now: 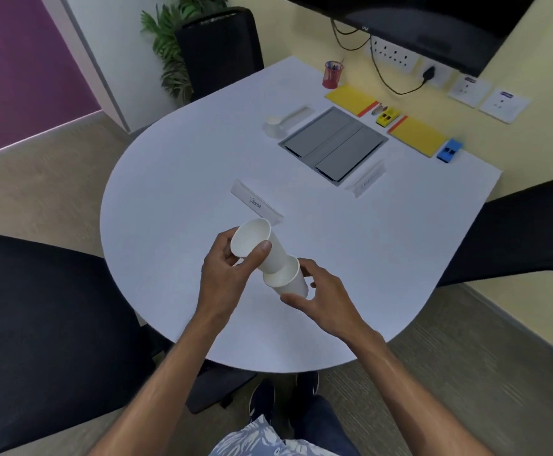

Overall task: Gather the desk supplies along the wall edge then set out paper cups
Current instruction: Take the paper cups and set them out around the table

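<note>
Above the near part of a pale lavender-white table (176, 192) with a rounded front edge, two bare hands hold a short nested stack of white paper cups (270, 258), tilted with the open mouths toward the left. The left hand (227, 271) grips the upper cup at its rim, thumb across the front; the right hand (321, 291) cups the lower end with fingers spread around it. Just beyond the stack lies a folded white name card (257, 202) with handwriting. Further back, a grey hinged cable hatch (332, 144) sits flush in the tabletop, with another white paper cup (274, 125) standing beside its left edge. Along the wall edge are a red mesh pen holder (332, 74), two yellow notepads (351, 98), a yellow stapler (386, 117) and a blue stapler (449, 150). Black office chairs (38, 324) ring the table over beige carpet; a yellow wall carries white sockets (397, 55) and a black cable.
</note>
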A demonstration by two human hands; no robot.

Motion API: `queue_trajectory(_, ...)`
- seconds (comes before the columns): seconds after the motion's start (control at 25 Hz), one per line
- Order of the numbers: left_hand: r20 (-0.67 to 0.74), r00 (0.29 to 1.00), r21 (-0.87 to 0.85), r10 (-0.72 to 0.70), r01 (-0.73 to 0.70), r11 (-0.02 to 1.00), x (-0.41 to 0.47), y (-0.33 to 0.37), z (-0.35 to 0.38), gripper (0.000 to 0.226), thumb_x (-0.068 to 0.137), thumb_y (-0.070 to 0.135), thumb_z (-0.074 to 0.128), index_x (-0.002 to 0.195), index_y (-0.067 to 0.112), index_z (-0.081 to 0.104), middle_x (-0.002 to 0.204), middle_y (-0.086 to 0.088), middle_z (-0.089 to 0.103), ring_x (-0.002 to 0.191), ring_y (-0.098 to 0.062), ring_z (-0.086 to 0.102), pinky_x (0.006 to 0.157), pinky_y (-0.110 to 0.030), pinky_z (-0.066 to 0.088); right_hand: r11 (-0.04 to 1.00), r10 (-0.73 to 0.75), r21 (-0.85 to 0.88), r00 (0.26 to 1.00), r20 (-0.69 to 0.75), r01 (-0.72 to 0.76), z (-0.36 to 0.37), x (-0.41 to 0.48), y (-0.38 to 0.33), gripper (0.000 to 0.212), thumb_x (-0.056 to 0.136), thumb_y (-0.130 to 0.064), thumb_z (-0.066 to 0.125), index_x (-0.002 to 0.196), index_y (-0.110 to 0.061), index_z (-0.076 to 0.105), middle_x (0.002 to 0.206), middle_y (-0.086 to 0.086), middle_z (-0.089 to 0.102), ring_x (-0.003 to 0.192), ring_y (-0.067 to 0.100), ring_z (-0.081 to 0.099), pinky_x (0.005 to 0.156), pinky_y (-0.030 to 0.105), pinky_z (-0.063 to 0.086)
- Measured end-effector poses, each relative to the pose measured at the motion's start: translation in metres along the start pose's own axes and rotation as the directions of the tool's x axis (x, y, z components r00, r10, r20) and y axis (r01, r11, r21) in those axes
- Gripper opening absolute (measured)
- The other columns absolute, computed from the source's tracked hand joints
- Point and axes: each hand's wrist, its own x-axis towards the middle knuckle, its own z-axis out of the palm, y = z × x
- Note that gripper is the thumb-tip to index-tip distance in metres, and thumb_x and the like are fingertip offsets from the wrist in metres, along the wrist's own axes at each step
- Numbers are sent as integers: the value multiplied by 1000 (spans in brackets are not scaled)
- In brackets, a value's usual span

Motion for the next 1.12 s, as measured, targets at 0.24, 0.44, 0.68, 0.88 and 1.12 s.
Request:
queue_trajectory(0.24,-139,988,17,-70,73,997,46,-14,23,69,62,50,88,120,29,59,123,6,67,119,-17,62,99,-53,52,998,6,69,999,51,-10,-21,67,37,60,76,-39,78,126,-33,47,119,-16,62,107,5,56,87,28,49)
queue_trajectory(0.44,-269,954,51,-133,152,987,78,-30,46,72,58,59,88,118,33,58,121,12,66,119,-14,61,98,-55,52,990,27,135,994,105,-41,-32,130,77,60,74,-29,83,120,-34,43,112,-20,58,99,7,58,77,12,46)
queue_trajectory(0.68,-360,917,87,-174,218,972,104,-57,59,63,61,55,87,115,38,58,117,16,67,116,-7,62,100,-50,52,983,66,163,988,138,-89,-26,186,124,72,75,-22,83,130,-36,39,117,-13,58,99,12,60,80,12,50)
queue_trajectory(0.88,-366,905,123,-218,279,952,119,-79,66,64,60,55,86,115,39,57,117,17,66,115,-4,62,98,-40,53,986,139,84,985,101,-147,-11,227,153,70,73,-21,84,127,-23,40,112,-3,60,94,20,60,71,24,46)
queue_trajectory(1.12,-371,892,143,-260,331,933,125,-94,66,67,59,56,84,118,40,55,118,18,64,112,2,60,90,-26,51,986,163,31,985,49,-165,12,251,174,66,73,-17,82,122,-20,39,103,-5,58,85,17,56,59,14,40)
